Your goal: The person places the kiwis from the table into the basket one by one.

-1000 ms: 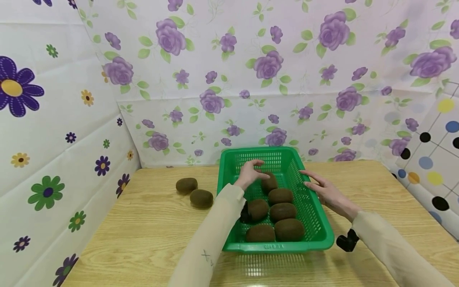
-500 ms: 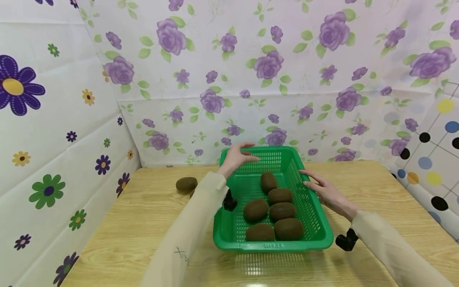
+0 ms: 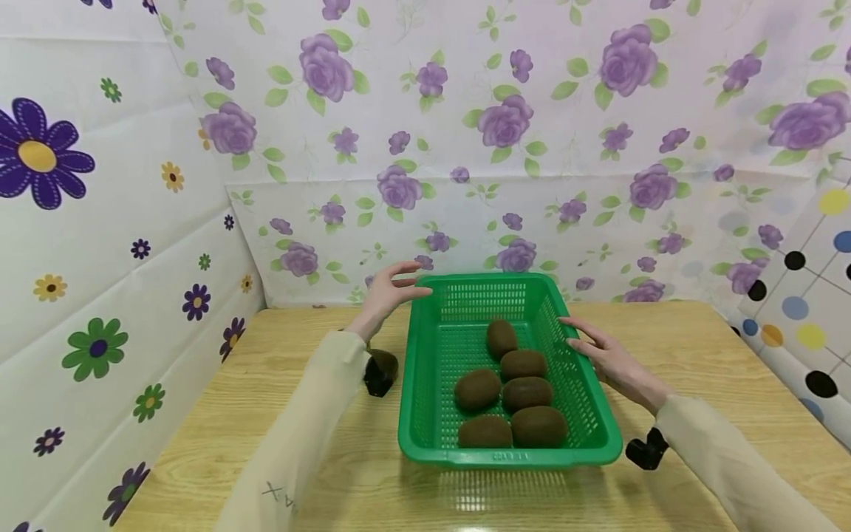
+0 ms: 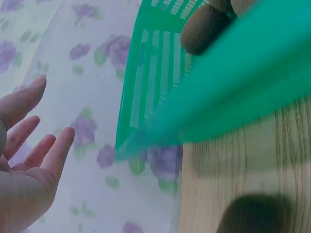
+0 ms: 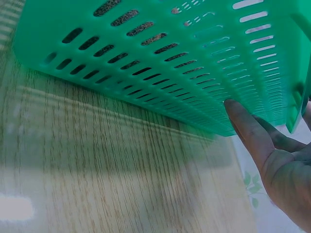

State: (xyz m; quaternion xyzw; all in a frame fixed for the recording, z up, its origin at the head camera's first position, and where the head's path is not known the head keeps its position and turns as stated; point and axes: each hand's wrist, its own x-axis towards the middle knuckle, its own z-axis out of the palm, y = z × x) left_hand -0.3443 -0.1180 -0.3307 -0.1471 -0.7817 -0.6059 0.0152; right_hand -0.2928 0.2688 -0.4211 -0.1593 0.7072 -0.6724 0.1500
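My left hand [image 3: 392,294] is at the basket's far left corner, fingers spread and holding nothing. In the left wrist view the same hand [image 4: 34,155] appears beside the green plastic basket [image 4: 129,97], apart from it. My right hand [image 3: 614,362] holds the basket [image 3: 601,414] by its right rim; in the right wrist view some fingers [image 5: 250,128] lie along the slotted outer wall. Several brown kiwifruit [image 3: 527,394] lie inside, mostly toward the right and near side. Another kiwifruit [image 3: 384,363] sits on the table left of the basket, partly covered by the left wrist's black camera.
The basket stands on a wood-grain table [image 3: 219,443]. A flowered cloth [image 3: 459,133] hangs behind the table's back edge. White patterned sheets [image 3: 120,244] line the left side, and a dotted sheet [image 3: 814,310] is on the right.
My left hand has moved from above the kiwifruit in the basket, over the rim, to the left. It now hides one of the outside kiwifruit. The right hand stays on the rim.
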